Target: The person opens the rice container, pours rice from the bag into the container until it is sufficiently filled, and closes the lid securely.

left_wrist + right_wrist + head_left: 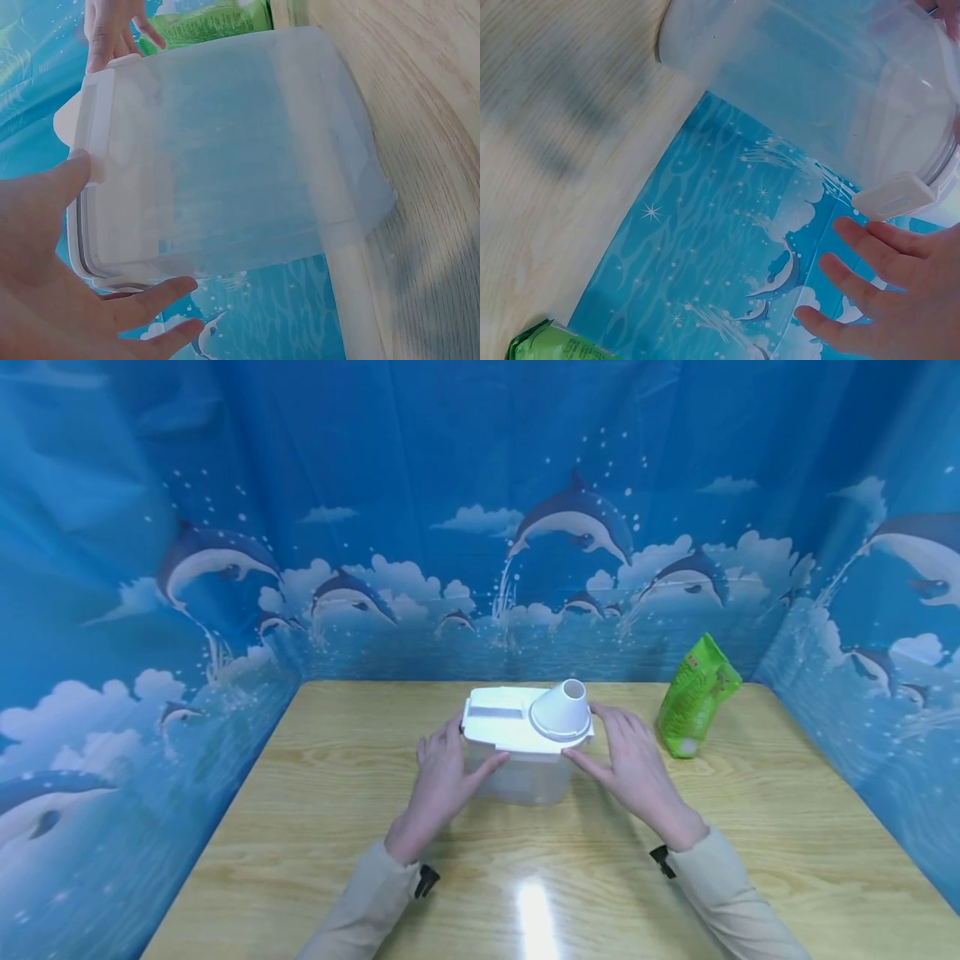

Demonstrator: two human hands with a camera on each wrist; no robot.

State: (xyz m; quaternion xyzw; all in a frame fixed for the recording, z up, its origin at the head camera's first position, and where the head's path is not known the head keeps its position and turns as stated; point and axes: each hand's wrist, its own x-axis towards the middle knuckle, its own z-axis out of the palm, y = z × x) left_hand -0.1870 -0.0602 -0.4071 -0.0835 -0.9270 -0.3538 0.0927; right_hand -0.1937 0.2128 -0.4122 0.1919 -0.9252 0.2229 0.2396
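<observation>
A translucent plastic storage container [525, 781] stands on the table under a white lid [498, 714] with a cone-shaped spout [562, 710] at its right end. My left hand [442, 768] is at the lid's left end, its thumb on the front clip [100, 127] and its other fingers spread along the side. At the opposite end is my right hand [633, 756], thumb at the lid's front edge. In the right wrist view, its fingers [855, 281] extend loosely beside the white side latch [896, 196]. The container's walls show no contents.
A green printed packet [693, 697] stands at the back right of the wooden table [315, 827]. Blue curtains [450, 460] with dolphins and clouds surround the table's back and sides. A bright reflection lies near the front.
</observation>
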